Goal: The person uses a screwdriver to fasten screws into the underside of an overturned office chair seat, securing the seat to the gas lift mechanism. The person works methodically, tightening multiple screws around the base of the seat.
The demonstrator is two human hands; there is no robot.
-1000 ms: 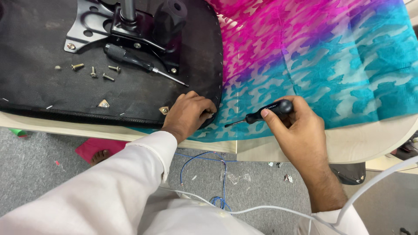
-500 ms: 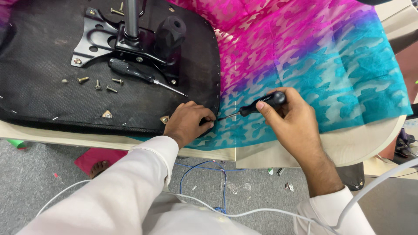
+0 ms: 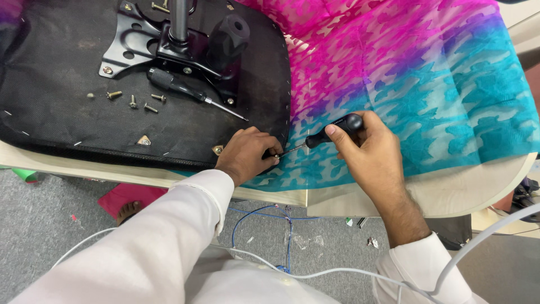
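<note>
An upturned black chair seat (image 3: 67, 118) lies on the table, its metal mounting plate (image 3: 132, 48) and post facing up. My left hand (image 3: 247, 155) rests on the seat's near right edge, fingertips pinched at the rim. My right hand (image 3: 368, 152) grips a black-handled screwdriver (image 3: 332, 129), whose tip points left and meets the left fingertips at the seat edge. A second screwdriver (image 3: 191, 93) lies loose on the seat by the plate. Several loose screws (image 3: 135, 101) lie on the seat fabric.
A pink and turquoise patterned cloth (image 3: 416, 84) covers the table to the right. The pale table edge (image 3: 450, 194) runs below it. On the grey floor lie blue wires (image 3: 264, 217), a white cable (image 3: 315, 274) and a pink item with a bare foot (image 3: 129, 209).
The view has shifted so the seat sits higher in frame. My right hand has brought the screwdriver tip left up to my left fingertips at the seat edge.
</note>
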